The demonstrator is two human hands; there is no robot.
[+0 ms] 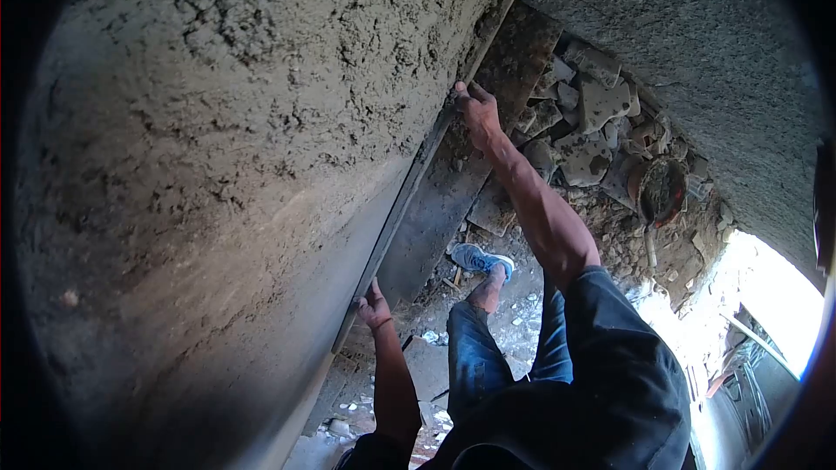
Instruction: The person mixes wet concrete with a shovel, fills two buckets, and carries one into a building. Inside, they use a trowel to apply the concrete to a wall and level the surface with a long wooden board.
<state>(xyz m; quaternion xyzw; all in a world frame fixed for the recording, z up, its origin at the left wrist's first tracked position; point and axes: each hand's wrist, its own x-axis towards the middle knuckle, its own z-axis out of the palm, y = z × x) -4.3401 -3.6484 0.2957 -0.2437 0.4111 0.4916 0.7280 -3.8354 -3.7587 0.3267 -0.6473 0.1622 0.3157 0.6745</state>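
Observation:
A long, narrow straightedge (402, 202) lies along the plastered wall (261, 122), slanting across the middle of the view. My right hand (478, 115) is closed round its upper part, the thumb pressed by the wall side. Lower down, my left hand (374, 307) grips the same bar near its bottom end, fingers partly hidden behind it. Rough, wet-looking mortar with pits and lumps covers the upper wall. Toward the lower part the surface looks smoother and paler.
Broken slabs and rubble (592, 117) lie by the opposite rough wall (697, 52). A mortar-stained bucket (660, 191) stands among them. A board (435, 218) runs below the bar. My blue shoe (481, 258) rests on debris-strewn ground. Bright light enters at the right.

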